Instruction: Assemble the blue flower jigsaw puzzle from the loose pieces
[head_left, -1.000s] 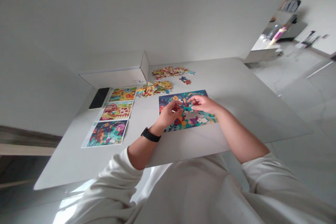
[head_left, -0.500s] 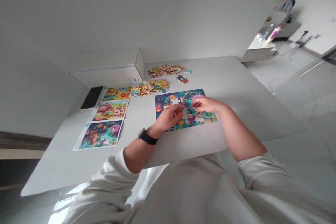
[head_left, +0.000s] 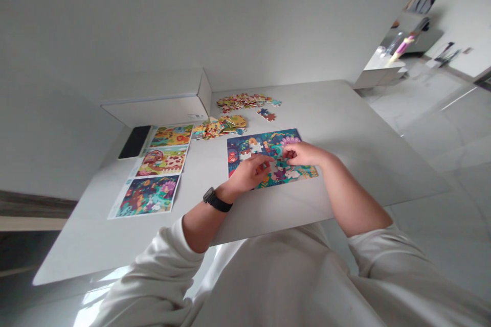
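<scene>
A colourful jigsaw puzzle lies flat on the table, with pale gaps in its upper left and middle where pieces are absent. My left hand, with a black watch on its wrist, rests over the puzzle's lower middle; its fingers reach to the right, thumb and forefinger apart. Over the right part of the puzzle, my right hand has its fingertips bent down and pinched together. Whatever may be between them is hidden. The two hands' fingertips are close together but apart.
Behind the puzzle lie a small joined cluster of pieces, a heap of pieces and a second pile. To the left are a sheet with printed pictures, a black phone and a white box by the wall.
My left hand has shifted slightly to the right across the puzzle, its fingers reaching further out. My right hand has moved slightly right, with its fingertips drawn closer together.
</scene>
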`<state>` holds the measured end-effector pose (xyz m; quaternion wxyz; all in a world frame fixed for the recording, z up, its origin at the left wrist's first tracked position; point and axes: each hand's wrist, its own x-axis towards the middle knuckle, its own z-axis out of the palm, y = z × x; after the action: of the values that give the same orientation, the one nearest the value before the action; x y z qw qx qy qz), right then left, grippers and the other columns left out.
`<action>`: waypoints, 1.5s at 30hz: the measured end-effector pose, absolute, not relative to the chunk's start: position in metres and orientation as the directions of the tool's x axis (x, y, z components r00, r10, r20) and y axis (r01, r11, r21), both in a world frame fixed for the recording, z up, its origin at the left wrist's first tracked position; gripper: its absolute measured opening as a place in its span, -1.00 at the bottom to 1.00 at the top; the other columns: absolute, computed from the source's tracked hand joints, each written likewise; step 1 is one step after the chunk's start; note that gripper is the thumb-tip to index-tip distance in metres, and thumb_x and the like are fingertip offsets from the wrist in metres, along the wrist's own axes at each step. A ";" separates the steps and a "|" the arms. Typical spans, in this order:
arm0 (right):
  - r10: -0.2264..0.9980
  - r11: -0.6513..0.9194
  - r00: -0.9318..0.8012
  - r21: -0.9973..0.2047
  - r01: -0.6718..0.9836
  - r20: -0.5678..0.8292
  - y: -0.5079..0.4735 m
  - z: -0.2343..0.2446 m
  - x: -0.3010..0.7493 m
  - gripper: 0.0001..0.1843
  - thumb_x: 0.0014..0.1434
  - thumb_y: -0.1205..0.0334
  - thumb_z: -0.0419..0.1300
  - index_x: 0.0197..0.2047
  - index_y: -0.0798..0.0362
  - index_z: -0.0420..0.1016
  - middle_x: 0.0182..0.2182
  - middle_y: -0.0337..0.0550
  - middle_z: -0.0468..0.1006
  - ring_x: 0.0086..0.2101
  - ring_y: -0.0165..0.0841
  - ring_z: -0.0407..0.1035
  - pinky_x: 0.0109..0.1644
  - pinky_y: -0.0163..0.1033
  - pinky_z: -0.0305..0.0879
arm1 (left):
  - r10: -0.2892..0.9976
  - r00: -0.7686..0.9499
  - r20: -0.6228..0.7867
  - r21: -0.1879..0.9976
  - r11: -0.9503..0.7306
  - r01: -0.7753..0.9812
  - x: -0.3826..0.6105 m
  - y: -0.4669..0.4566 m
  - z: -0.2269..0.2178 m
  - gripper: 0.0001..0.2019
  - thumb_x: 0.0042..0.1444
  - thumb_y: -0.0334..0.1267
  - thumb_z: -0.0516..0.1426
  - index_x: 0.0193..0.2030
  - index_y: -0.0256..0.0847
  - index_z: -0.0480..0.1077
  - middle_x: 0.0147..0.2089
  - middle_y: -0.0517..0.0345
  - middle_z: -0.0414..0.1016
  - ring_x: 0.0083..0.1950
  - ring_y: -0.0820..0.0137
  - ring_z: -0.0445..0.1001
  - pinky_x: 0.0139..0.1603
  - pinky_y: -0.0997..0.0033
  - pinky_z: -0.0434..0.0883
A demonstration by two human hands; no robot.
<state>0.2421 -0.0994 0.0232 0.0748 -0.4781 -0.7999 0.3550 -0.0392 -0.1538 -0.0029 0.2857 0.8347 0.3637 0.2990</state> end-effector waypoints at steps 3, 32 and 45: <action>0.821 0.330 -0.538 -0.608 0.722 -0.192 -0.100 0.023 0.241 -0.75 0.12 0.40 0.41 -0.10 0.00 0.69 -0.34 -0.25 0.66 -0.33 -0.33 0.50 -0.23 -0.28 0.29 | 0.747 0.578 0.329 0.661 -0.619 0.424 -0.039 -0.155 -0.003 -0.70 0.41 -0.26 0.20 0.23 -0.13 0.55 0.02 0.03 0.66 -0.09 0.32 0.62 0.00 0.33 0.57; 0.844 0.262 -0.532 -0.916 0.304 0.065 -0.109 0.017 0.206 -0.64 0.19 0.09 0.41 0.02 -0.01 0.53 -0.16 -0.15 0.60 -0.14 -0.27 0.49 0.00 -0.15 0.45 | 0.929 0.351 0.119 0.926 -0.231 0.297 -0.036 -0.150 -0.003 -0.73 0.30 0.01 0.26 -0.06 -0.15 0.48 -0.30 0.18 0.65 -0.37 0.38 0.60 -0.34 0.45 0.48; 0.810 0.284 -0.570 -0.760 0.584 -0.135 -0.111 0.014 0.206 -0.79 0.18 0.28 0.38 -0.08 0.05 0.61 -0.32 -0.22 0.65 -0.33 -0.35 0.49 -0.20 -0.29 0.33 | 0.883 0.361 0.300 0.680 -0.464 0.568 -0.047 -0.145 0.000 -0.85 0.39 -0.26 0.20 -0.01 -0.16 0.59 -0.07 0.06 0.67 -0.07 0.30 0.62 0.02 0.32 0.56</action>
<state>0.2060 -0.1112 0.0139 0.1405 -0.4418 -0.7889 0.4033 -0.0466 -0.1448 -0.0001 0.2392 0.7896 0.4592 0.3293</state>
